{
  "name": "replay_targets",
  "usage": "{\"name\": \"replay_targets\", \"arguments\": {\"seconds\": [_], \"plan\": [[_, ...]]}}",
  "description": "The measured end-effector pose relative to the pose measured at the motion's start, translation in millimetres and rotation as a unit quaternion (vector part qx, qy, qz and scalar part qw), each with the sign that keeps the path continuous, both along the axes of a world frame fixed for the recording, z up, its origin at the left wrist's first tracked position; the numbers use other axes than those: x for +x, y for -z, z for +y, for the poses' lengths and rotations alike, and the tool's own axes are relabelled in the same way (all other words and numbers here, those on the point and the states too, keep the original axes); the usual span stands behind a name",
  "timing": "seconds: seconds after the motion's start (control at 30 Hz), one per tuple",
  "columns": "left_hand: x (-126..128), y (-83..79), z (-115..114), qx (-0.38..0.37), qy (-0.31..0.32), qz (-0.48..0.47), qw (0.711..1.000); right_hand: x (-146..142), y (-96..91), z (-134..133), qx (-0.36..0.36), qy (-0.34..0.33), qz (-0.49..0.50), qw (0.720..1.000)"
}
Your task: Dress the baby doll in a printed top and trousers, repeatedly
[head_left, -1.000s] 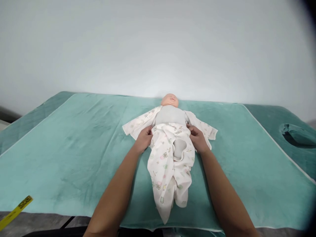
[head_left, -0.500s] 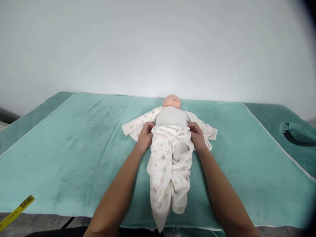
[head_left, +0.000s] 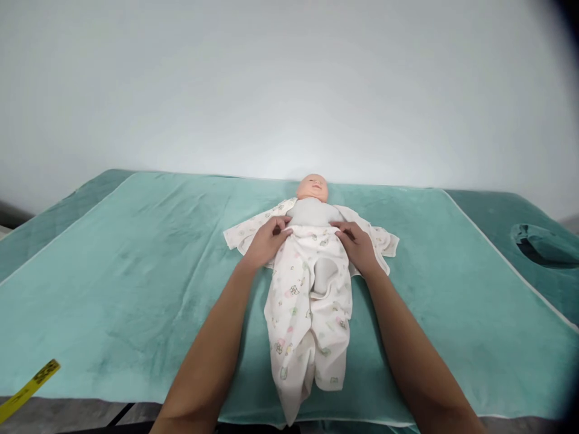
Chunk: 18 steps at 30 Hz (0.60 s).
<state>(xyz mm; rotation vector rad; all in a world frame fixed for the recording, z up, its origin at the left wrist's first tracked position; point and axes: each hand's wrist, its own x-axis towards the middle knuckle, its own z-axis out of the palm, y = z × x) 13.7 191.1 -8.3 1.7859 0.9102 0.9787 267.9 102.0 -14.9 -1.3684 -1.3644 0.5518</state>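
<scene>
A baby doll lies on its back with its head toward the wall. White printed baby pants cover its legs and reach its waist; a gap at the crotch shows the grey body. My left hand pinches the waistband on the left side, thumb and fingers closed on the cloth. On the other side my right hand grips the same waistband near the belly. A white printed baby shirt lies spread open under the doll's torso, its sleeves stretched out to both sides. The grey torso is bare between them.
A light green sheet covers the bed, over a darker green cover. At the right is a hole in the bed. A yellow strip shows at lower left. The grey wall stands behind.
Both hands have moved inward along the waistband, from the doll's sides toward the front of its belly. The pants' legs have shifted slightly left, and the doll's head has tilted a little.
</scene>
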Motion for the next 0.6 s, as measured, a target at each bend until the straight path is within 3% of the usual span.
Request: {"name": "replay_targets", "arguments": {"seconds": [0.13,0.27,0.43,0.53,0.6], "plan": [[25.2,-4.9,17.6,0.043,-0.156,0.085,0.983,-6.7,-1.8,23.4,-0.044,0.102,-0.047,0.993],[33.6,-6.8,13.7,0.014,-0.205,0.088,0.975,-9.6,11.3,34.1,-0.026,0.136,0.004,0.99],[9.5,-4.8,0.6,-0.027,-0.139,0.109,0.984,0.2,24.4,25.4,0.008,0.126,0.014,0.992],[-4.1,-8.5,0.8,-0.077,-0.022,0.12,0.99,11.3,22.0,16.9,-0.054,0.104,-0.007,0.993],[-8.7,-10.4,2.2,-0.117,0.052,0.087,0.988,17.6,18.3,12.0,-0.109,0.038,0.026,0.993]]}}
